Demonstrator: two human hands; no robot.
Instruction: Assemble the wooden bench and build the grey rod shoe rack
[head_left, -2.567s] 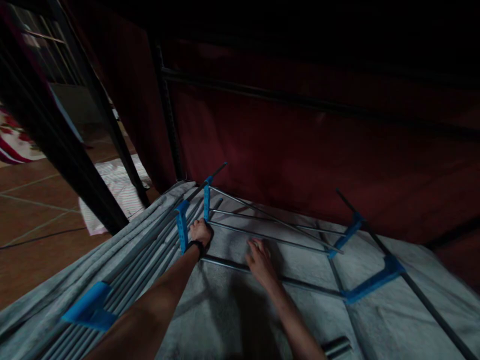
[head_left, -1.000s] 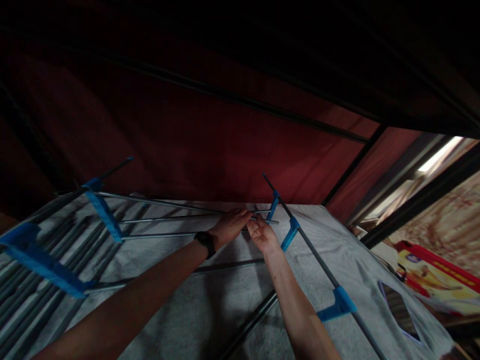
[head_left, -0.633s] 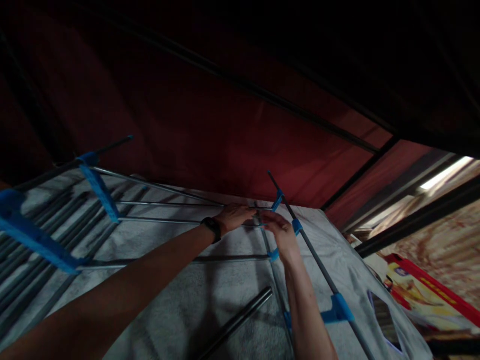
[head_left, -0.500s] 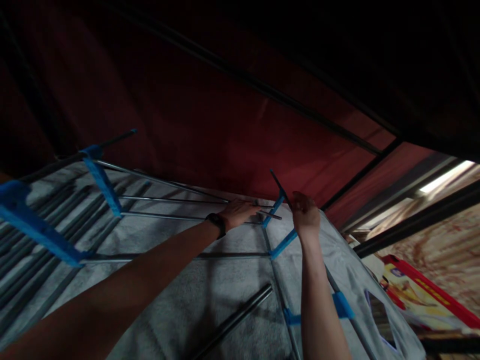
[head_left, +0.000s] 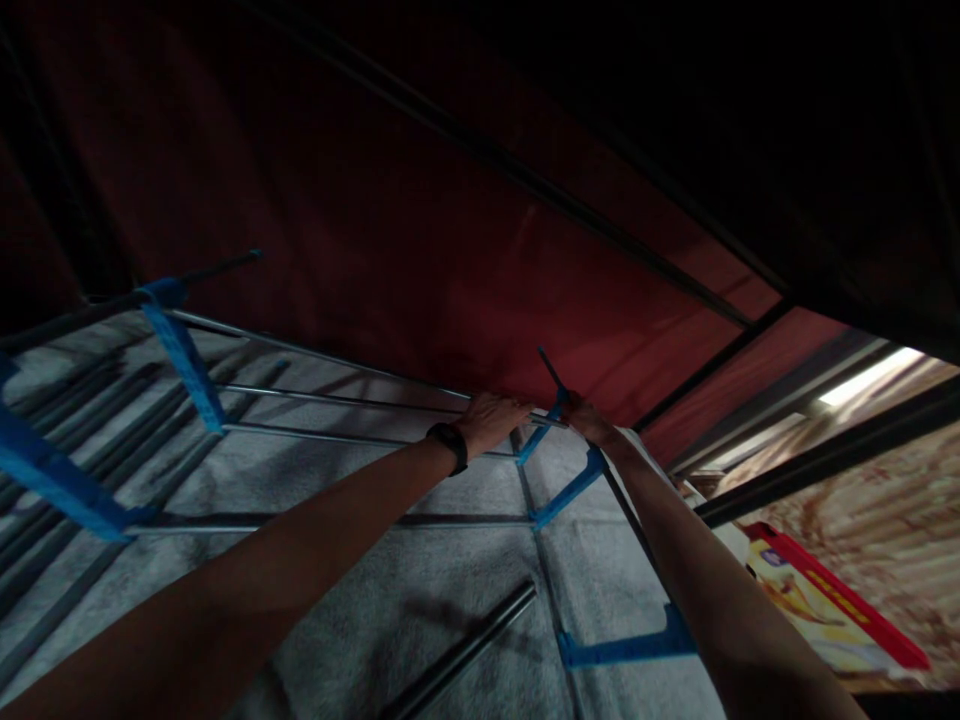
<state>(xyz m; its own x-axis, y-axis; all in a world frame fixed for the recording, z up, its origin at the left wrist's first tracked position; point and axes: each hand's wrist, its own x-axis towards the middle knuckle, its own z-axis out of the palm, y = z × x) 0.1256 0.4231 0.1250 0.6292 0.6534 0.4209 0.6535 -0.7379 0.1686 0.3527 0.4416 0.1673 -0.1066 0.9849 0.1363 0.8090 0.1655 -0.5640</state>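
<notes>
My left hand (head_left: 491, 420), with a dark band on the wrist, is closed over the end of a thin metal tube (head_left: 337, 357) that slants from the left-hand blue bracket (head_left: 184, 360). The tube's right end lies by the small blue plastic bracket (head_left: 538, 437). My right hand (head_left: 589, 418) is closed around the top of that bracket, where a dark rod (head_left: 553, 368) sticks up; its fingers are partly hidden. More thin tubes (head_left: 322, 434) run across below my left hand. Another blue bracket (head_left: 570, 490) joins the frame just below my right hand.
Several dark tubes (head_left: 90, 460) lie at the left on the grey cloth (head_left: 465, 565). One loose shiny tube (head_left: 480, 635) lies in front. A red fabric wall (head_left: 420, 260) rises behind. A red and yellow box (head_left: 832, 600) stands at the right, beyond a dark bar.
My right hand has moved left and down the dark rod to the bracket's top. My left hand has moved slightly right with the tube, bringing its end to the bracket.
</notes>
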